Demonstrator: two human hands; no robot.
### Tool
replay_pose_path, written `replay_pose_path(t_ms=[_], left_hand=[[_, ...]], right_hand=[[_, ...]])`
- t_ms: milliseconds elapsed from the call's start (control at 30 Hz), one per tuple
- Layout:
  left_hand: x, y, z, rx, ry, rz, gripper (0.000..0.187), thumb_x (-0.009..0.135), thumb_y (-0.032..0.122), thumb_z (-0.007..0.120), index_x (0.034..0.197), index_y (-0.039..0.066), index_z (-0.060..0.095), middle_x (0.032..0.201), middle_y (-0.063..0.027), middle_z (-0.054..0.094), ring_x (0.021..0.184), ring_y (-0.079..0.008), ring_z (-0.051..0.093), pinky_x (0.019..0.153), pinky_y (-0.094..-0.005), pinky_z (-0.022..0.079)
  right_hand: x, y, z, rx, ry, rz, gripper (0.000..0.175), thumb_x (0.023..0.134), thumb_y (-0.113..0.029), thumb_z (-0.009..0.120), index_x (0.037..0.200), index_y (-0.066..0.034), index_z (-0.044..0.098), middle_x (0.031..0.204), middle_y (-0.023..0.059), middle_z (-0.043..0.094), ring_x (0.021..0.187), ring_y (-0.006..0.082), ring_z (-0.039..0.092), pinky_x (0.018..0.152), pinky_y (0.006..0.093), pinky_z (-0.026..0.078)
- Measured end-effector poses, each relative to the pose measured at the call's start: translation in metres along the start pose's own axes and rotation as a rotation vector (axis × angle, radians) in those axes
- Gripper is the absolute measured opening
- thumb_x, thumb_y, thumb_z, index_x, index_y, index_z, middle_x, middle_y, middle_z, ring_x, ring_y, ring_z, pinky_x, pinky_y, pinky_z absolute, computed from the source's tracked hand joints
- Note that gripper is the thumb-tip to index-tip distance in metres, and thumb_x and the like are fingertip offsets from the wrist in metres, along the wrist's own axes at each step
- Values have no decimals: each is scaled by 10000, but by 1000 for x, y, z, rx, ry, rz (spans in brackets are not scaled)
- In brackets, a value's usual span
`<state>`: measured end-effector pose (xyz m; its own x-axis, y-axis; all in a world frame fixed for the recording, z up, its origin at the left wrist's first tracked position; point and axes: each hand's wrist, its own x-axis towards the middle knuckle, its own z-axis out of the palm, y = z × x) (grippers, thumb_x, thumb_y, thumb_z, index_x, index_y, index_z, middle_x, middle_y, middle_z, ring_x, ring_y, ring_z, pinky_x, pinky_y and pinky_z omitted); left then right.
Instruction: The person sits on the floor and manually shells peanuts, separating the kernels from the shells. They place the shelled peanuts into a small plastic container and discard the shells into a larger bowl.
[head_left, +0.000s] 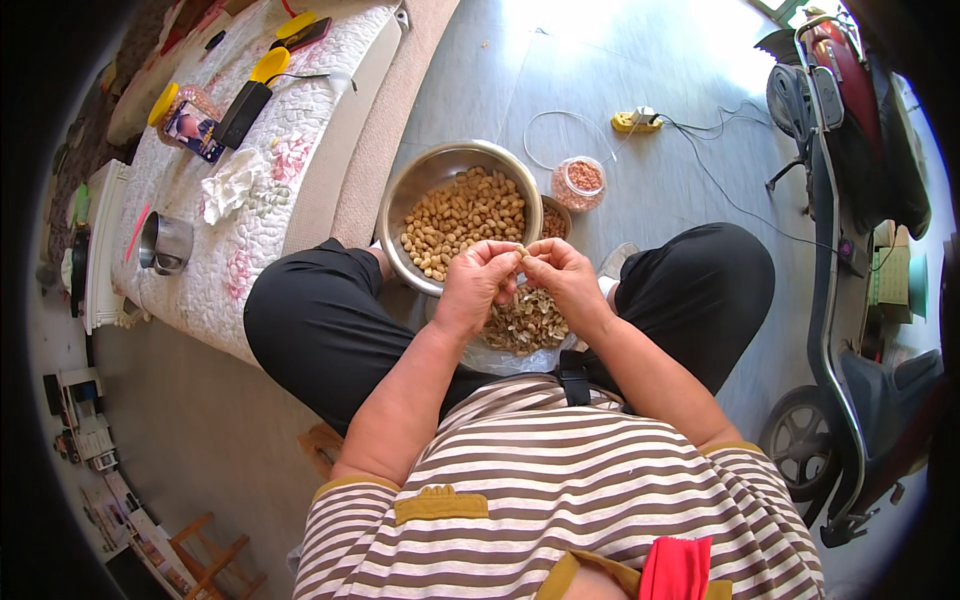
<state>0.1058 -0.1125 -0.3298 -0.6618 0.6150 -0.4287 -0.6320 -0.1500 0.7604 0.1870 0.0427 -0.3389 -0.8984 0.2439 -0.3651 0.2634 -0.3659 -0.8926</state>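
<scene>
My left hand (478, 283) and my right hand (561, 274) meet at the fingertips, pinching a peanut in its shell (523, 251) between them. Just beyond them stands a large steel bowl (392, 217) with many unshelled peanuts (465, 214) in it. Below my hands, broken peanut shells (525, 322) lie heaped on a clear plastic bag (491, 361). A smaller bowl (568, 223) of shelled peanuts sits partly hidden behind the steel bowl's right side. Beside it is a clear plastic jar (578, 184) filled with shelled peanuts.
On the left, a quilt-covered bed (300, 142) bears a steel cup (166, 242), crumpled tissue (229, 186) and a yellow-lidded jar (191, 112). A yellow power strip (637, 122) with cables lies on the floor. An electric scooter (832, 225) stands at the right. My bent knees flank the bowls.
</scene>
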Motion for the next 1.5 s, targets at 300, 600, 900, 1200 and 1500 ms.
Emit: replay_pose_path(t_ms=[300, 600, 900, 1200, 1500], left_hand=[[-4, 1, 9, 276, 66, 160, 83, 953, 55, 645, 1028, 21, 655, 818, -23, 674, 602, -48, 560, 531, -195, 447], [-2, -8, 5, 785, 103, 444, 66, 923, 10, 659, 984, -3, 677, 861, -22, 701, 752, -59, 632, 690, -225, 533], [-3, -4, 7, 417, 108, 230, 95, 925, 42, 671, 1007, -6, 672, 825, -14, 674, 666, -65, 597, 633, -216, 507], [-4, 2, 4, 196, 37, 87, 134, 970, 58, 632, 1090, 0, 652, 791, -14, 634, 585, -54, 533, 507, -185, 403], [-16, 2, 11, 1028, -44, 527, 146, 928, -20, 652, 1063, -53, 700, 921, -28, 690, 768, -108, 667, 752, -258, 565]], right_hand=[[-3, -3, 5, -27, 5, 73, 288, 1008, -290, 677, 1050, -7, 647, 914, 21, 679, 760, 64, 606, 661, 219, 504], [-1, 0, 6, -166, 33, 60, 270, 1023, -288, 645, 1019, -17, 647, 846, 5, 649, 670, 56, 570, 579, 213, 481], [0, 8, 10, -86, 40, -1, 226, 1078, -227, 538, 1020, -32, 637, 798, 5, 624, 597, 67, 562, 546, 231, 487], [3, 9, -1, 227, 38, 209, 227, 1076, -253, 540, 1090, -43, 626, 894, 43, 678, 696, 111, 646, 632, 271, 577], [7, 16, -2, 392, 49, 224, 272, 1083, -279, 511, 1113, -25, 602, 1037, 108, 691, 888, 200, 707, 746, 356, 616]])
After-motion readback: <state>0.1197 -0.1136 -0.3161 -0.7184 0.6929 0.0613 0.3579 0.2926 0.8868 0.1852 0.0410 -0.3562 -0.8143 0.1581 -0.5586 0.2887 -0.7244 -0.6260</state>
